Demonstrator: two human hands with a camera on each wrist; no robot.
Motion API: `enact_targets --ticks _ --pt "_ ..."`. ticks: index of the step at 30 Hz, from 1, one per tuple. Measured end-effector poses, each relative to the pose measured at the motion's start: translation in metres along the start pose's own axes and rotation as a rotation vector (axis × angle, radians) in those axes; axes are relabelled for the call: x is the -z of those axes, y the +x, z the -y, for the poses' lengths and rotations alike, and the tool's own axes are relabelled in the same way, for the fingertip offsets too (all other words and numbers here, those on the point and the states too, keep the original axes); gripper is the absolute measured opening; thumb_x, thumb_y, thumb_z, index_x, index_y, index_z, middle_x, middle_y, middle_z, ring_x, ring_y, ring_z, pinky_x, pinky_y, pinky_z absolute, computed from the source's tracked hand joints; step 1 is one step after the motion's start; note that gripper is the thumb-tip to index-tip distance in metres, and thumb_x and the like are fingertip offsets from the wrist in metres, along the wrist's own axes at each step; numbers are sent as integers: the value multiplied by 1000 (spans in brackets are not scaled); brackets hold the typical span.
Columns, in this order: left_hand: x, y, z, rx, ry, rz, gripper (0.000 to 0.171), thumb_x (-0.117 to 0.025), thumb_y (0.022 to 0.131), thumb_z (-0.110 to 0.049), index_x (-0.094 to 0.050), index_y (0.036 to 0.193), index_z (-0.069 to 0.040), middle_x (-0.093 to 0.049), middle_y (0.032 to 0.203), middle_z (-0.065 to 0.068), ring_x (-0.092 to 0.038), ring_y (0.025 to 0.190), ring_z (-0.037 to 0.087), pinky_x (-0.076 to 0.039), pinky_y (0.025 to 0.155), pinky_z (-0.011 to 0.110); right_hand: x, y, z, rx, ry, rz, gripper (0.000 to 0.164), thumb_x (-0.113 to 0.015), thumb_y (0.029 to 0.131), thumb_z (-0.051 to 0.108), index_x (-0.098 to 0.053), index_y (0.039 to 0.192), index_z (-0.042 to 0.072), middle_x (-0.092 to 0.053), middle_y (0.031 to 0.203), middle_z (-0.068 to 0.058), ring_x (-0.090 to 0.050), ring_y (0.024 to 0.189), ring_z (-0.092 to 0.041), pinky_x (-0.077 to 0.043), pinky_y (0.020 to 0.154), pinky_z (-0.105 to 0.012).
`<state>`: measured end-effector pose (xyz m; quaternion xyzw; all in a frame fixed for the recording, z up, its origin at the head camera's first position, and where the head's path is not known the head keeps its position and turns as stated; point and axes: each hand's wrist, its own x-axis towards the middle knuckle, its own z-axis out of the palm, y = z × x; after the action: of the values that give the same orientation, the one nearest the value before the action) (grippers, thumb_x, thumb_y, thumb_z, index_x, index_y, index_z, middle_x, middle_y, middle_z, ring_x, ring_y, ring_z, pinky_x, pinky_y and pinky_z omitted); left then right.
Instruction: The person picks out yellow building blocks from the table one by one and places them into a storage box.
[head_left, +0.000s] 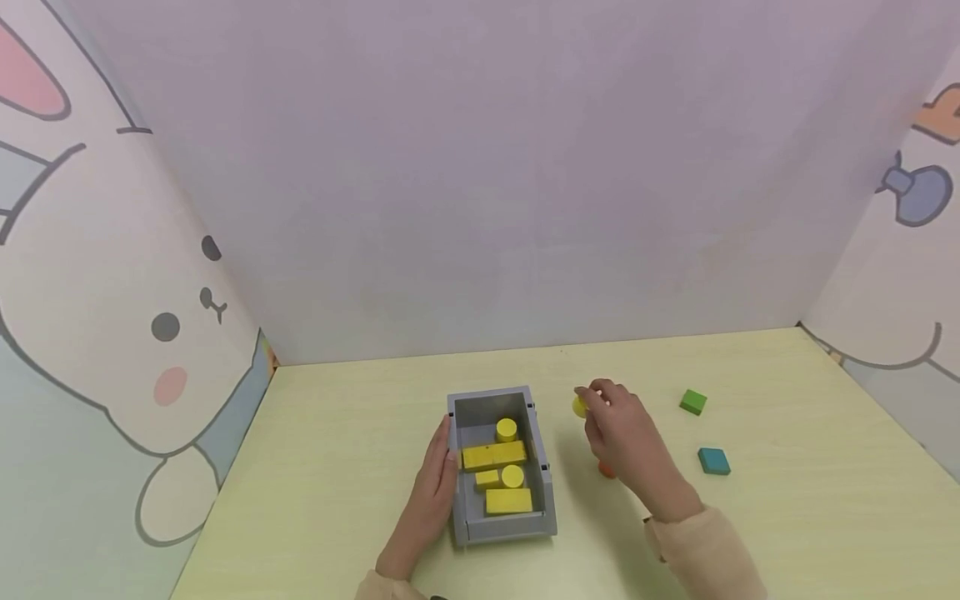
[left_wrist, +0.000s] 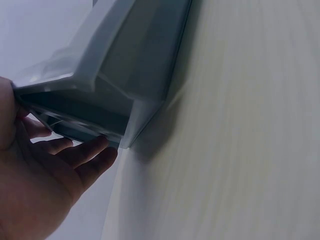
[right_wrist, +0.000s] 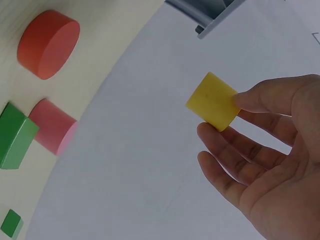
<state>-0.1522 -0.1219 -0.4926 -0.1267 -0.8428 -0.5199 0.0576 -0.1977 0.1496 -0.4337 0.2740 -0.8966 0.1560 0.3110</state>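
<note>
My right hand (head_left: 628,433) pinches a yellow cylinder block (right_wrist: 214,102) between thumb and fingers, raised above the table to the right of a grey plastic bin (head_left: 504,528). The bin stands upright, and my left hand (head_left: 433,483) holds its left side. In the left wrist view, the left thumb is at the bin's rim and the fingers lie against the wall below it. Inside the bin are several yellow blocks: a cylinder (head_left: 506,430), a long bar (head_left: 493,456), a small block (head_left: 487,480), a second cylinder (head_left: 512,477) and a rectangular block (head_left: 508,501).
On the table to the right lie a green block (head_left: 693,402) and a teal block (head_left: 714,461). A red cylinder (right_wrist: 48,45) is partly hidden beneath the right hand in the head view. The right wrist view also shows a pink cylinder (right_wrist: 52,126). A pale wall (head_left: 525,208) borders the back.
</note>
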Motion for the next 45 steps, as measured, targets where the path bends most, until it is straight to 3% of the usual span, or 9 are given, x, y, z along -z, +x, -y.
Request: enact_targets --ticks 5,13,32,45 --pt "5 -2 -20 19 -15 2 48 -29 100 -11 -14 145 -2 -16 150 23 -13 136 35 -17 110 59 0 3 11 -1 16 11 30 -63 71 -5 -62 101 -1 -60 89 -16 -54 71 -27 -53 62 -43" --pt "0 0 2 16 4 3 50 -27 101 -26 -11 147 -14 -15 153 14 -12 137 28 -18 111 56 1 8 30 -8 46 11 30 -64 72 -3 -63 102 2 -61 91 -15 -57 76 -27 -56 65 -43" --pt "1 0 0 10 -12 5 50 -28 101 -25 -11 147 -14 -14 153 14 -11 137 24 -17 111 55 -14 11 62 100 129 7 32 -66 72 -2 -61 103 5 -61 96 -14 -57 80 -26 -57 68 -38" --pt "1 0 -1 6 -21 3 50 -29 101 -24 -13 147 -13 -16 153 13 -12 137 23 -18 111 55 -26 12 74 118 117 114 29 -67 74 0 -63 102 5 -61 95 -10 -56 80 -21 -57 71 -33"
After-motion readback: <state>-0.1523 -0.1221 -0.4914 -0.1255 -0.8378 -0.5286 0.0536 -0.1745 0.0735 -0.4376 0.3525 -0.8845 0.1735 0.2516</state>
